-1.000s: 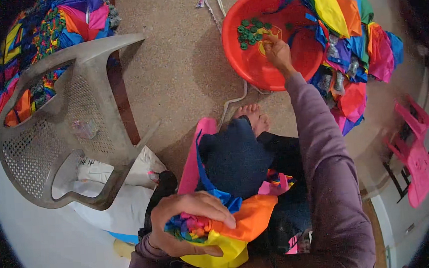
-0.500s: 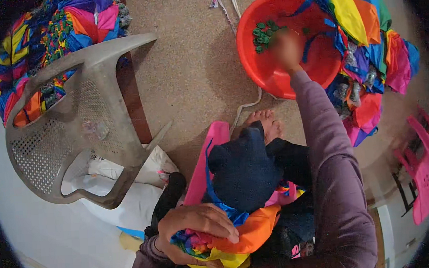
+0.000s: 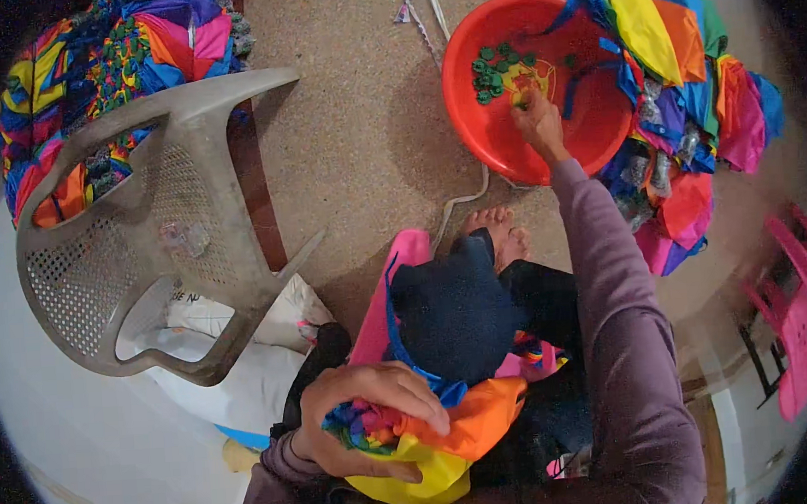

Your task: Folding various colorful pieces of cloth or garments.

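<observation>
The left hand is clenched around a bunched multicoloured fabric piece resting on the lap, near the lower edge. The right hand reaches far right into the red basin on the floor, its fingertips pinching at the small green pieces heaped inside; whether one is already gripped I cannot tell. Judging by the piles, the work seems mid-course: a heap of coloured fabric lies over and beside the basin's right rim, another heap sits far left behind the overturned grey plastic chair, and many green pieces remain in the basin.
</observation>
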Tool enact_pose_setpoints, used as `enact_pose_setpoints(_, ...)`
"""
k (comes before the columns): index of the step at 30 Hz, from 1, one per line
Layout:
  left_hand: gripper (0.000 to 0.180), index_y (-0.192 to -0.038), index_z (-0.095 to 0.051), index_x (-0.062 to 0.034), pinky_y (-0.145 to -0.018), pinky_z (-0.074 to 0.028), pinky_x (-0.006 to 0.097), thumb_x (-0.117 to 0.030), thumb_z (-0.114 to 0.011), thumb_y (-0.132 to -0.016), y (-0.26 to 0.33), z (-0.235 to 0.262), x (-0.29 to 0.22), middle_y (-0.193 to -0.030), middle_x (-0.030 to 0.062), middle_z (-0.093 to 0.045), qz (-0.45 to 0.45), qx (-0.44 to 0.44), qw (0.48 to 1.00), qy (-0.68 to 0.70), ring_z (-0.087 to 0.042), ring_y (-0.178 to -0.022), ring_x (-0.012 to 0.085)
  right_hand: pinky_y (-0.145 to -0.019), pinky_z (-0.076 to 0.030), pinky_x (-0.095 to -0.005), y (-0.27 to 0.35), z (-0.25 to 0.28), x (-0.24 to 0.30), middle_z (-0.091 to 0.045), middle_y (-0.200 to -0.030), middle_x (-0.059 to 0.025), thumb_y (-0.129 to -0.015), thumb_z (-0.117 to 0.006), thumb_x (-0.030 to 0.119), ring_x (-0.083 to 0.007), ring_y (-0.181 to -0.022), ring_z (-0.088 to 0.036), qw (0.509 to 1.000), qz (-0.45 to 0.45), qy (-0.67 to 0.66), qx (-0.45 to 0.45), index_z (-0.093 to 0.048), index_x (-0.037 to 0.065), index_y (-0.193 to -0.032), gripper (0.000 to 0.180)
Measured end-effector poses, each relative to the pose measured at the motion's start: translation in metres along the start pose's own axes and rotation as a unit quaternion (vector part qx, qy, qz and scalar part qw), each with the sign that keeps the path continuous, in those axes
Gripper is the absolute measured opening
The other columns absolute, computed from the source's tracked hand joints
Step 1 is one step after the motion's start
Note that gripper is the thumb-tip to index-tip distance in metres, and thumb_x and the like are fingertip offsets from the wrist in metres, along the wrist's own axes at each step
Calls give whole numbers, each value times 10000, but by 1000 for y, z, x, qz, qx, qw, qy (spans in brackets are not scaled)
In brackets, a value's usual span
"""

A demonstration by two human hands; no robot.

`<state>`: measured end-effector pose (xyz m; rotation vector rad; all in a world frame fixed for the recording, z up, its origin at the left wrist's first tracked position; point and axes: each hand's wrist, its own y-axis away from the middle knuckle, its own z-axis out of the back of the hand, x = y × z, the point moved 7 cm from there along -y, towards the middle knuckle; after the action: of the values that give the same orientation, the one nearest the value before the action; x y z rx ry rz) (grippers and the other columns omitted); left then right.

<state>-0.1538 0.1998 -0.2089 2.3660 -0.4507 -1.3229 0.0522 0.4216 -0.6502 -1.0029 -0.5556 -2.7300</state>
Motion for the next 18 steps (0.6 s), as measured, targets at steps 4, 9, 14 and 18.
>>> enact_pose_setpoints(4,505,-1102,-690,50,-897,-549,396,-103,-945,-693,2,-2,1,-1014,166,-755,-6,8,1000,-19,-729,-967,292,-730,-560,-477,20,10,-14,-728,-899,-226,-853,-719,283,-371,-857,-742,998,-34,39,29,-707,32,-1002,292)
enact_pose_setpoints(9,468,-1091,-672,26,-901,-544,378,-96,-923,-716,8,-6,2,-1003,136,-744,32,-25,999,-11,-715,-953,248,-724,-565,-436,57,24,16,-726,-854,-212,-855,-713,275,-297,-834,-751,997,-23,-52,53,-727,24,-960,272)
enact_pose_setpoints(14,415,-1067,-668,-6,-874,-533,322,-145,-902,-753,10,-16,8,-987,78,-722,47,-27,997,-59,-682,-927,162,-711,-564,-405,99,54,55,-724,-847,-204,-854,-707,217,-260,-808,-744,994,-11,-109,10,-725,32,-1008,241)
enact_pose_setpoints(18,403,-1058,-665,-30,-838,-524,291,-197,-897,-774,16,-28,7,-968,45,-709,33,2,993,-112,-657,-903,112,-691,-558,-397,126,80,95,-721,-826,-190,-853,-714,179,-265,-785,-736,998,17,-65,-8,-716,33,-1038,236)
